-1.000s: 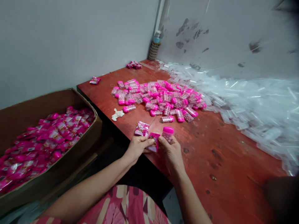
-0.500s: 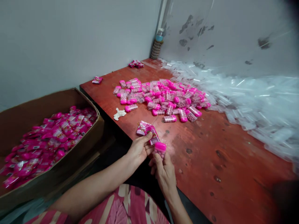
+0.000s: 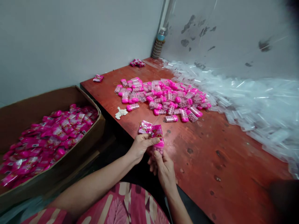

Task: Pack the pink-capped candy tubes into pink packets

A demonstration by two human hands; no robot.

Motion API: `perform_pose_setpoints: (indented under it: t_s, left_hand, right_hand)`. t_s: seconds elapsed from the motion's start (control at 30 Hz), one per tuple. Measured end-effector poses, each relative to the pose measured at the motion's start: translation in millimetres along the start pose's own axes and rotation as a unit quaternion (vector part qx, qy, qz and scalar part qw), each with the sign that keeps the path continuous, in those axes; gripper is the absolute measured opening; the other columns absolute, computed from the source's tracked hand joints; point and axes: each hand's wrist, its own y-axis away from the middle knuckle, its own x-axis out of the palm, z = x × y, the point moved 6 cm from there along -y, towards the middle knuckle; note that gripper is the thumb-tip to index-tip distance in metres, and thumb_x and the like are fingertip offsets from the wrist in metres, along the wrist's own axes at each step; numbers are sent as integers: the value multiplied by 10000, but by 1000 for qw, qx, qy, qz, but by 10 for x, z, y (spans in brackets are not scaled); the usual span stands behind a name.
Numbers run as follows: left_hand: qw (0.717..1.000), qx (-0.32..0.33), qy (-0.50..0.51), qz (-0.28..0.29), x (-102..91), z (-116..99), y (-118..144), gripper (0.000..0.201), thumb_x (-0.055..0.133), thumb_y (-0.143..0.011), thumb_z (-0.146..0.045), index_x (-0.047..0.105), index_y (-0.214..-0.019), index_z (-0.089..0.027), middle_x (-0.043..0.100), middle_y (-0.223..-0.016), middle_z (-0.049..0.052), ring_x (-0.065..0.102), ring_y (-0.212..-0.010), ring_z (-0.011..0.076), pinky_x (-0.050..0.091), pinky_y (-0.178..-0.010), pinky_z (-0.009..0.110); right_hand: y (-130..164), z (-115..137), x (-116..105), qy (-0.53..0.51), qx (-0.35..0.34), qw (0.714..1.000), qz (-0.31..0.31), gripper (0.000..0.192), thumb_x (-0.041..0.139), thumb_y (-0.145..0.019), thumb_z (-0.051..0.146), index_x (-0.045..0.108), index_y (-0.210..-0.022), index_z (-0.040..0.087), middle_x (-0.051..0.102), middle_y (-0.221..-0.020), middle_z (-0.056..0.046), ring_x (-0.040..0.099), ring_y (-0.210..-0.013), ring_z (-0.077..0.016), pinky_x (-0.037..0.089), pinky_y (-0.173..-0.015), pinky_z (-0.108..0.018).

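Note:
My left hand (image 3: 141,146) pinches a printed pink wrapper sleeve (image 3: 158,131) between thumb and fingers. Below it, my right hand (image 3: 165,166) grips a small clear candy bottle (image 3: 158,151) with a pink cap and pink balls inside. The sleeve's lower end meets the bottle's cap end; how far it covers the cap is partly hidden by my left thumb. Just behind my left hand, more pink printed wrappers (image 3: 145,127) lie at the table's edge. A heap of similar pink-capped candy bottles (image 3: 163,95) lies farther back on the red table (image 3: 198,155).
At left stands a cardboard box (image 3: 101,119) with many pink wrapped packs (image 3: 60,133). Clear plastic sleeves (image 3: 252,102) are piled along the right wall. A white lump (image 3: 121,113), small pink packets (image 3: 98,78) and a bottle in a woven holder (image 3: 158,48) are on the table.
The wrapper sleeve in my left hand has swung upright and come over the cap end of the bottle. My hands have drawn together; the right still holds the bottle.

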Motion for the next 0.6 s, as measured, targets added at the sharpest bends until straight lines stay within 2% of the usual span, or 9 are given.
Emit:
perform_pose_setpoints:
  t_s: [0.17, 0.33, 0.4, 0.5, 0.53, 0.6]
  left_hand:
    - [998, -16, -45, 30, -36, 26, -22, 266, 719, -581, -326, 655, -634, -72, 608, -530, 57, 536, -449, 119, 412, -457, 231]
    - [995, -1, -97, 27, -68, -20, -29, 247, 726, -570, -319, 673, -617, -82, 611, -527, 45, 525, -454, 98, 418, -486, 215]
    - [994, 5, -104, 17, -73, -32, -27, 242, 730, -566, -314, 675, -618, -84, 620, -541, 46, 541, -472, 105, 427, -498, 215]
    - [998, -15, -62, 9, -63, -6, -11, 239, 730, -565, -310, 674, -634, -88, 638, -575, 58, 571, -505, 123, 451, -525, 228]
    - [999, -25, -44, 13, -53, 8, -2, 245, 725, -571, -317, 669, -631, -87, 637, -578, 61, 572, -504, 124, 453, -522, 232]
    - [999, -37, -25, 27, -35, 22, 18, 258, 717, -582, -329, 659, -623, -81, 628, -569, 61, 561, -481, 119, 449, -506, 236]
  right_hand:
    - [-7, 59, -67, 111, -33, 992, -43, 283, 475, -799, 462, 493, -781, 180, 530, -521, 30, 453, -382, -79, 345, -364, -176]
    - [-28, -8, 52, -35, 30, 997, 62, 311, 380, -831, 500, 433, -777, 198, 484, -481, 61, 355, -296, -57, 223, -282, -159]
    - [-40, 19, 46, -20, 18, 998, 48, 315, 394, -826, 499, 437, -767, 193, 472, -478, 61, 358, -308, -58, 237, -294, -161]
    - [-53, 116, -23, 83, -33, 996, -20, 284, 463, -805, 463, 461, -736, 188, 469, -494, 54, 403, -370, -66, 305, -356, -169]
    - [-55, 133, -27, 93, -39, 995, -24, 276, 469, -804, 456, 461, -732, 189, 466, -496, 54, 405, -376, -67, 309, -361, -171]
    - [-59, 120, 13, 47, -23, 998, 16, 278, 449, -813, 458, 445, -731, 191, 455, -489, 61, 376, -350, -59, 286, -340, -169]
